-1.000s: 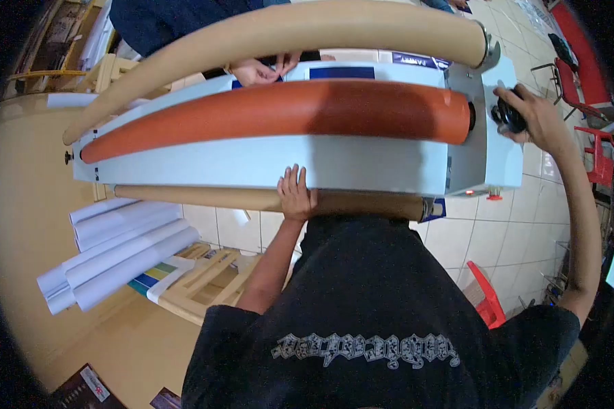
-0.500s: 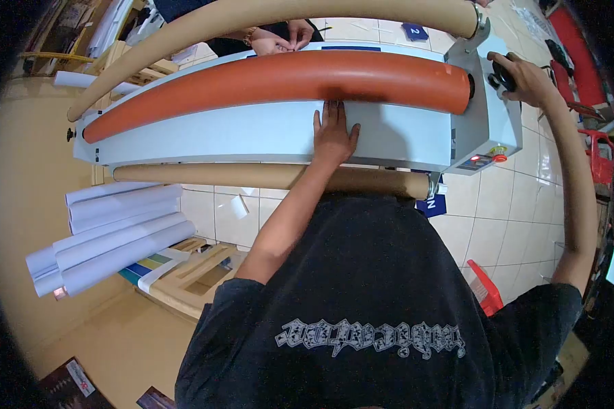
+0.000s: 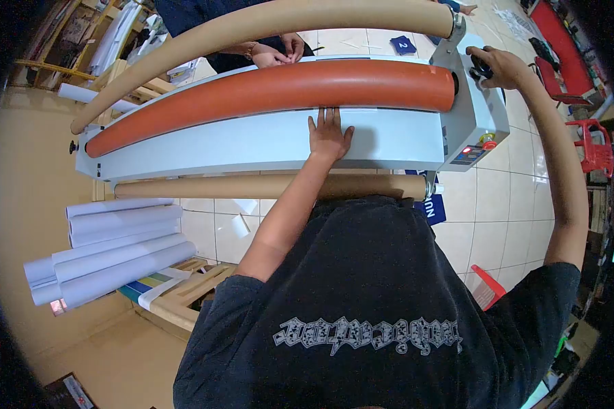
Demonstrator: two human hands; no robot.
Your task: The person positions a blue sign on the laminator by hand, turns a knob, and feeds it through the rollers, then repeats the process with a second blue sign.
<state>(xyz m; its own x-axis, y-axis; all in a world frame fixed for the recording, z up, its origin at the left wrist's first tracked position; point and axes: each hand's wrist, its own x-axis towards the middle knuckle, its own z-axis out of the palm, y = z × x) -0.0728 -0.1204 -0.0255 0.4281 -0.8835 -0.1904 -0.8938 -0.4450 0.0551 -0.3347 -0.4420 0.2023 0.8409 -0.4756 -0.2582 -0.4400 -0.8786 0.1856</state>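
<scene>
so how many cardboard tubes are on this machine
2. One cardboard tube arches above the orange roller; the second tube lies along the near side of the machine. None seems hidden.

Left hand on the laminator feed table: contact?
Touching. Head view: left hand lies flat, fingers spread, on the pale feed table, fingertips by the orange roller. Right hand is closed on the black knob.
</scene>
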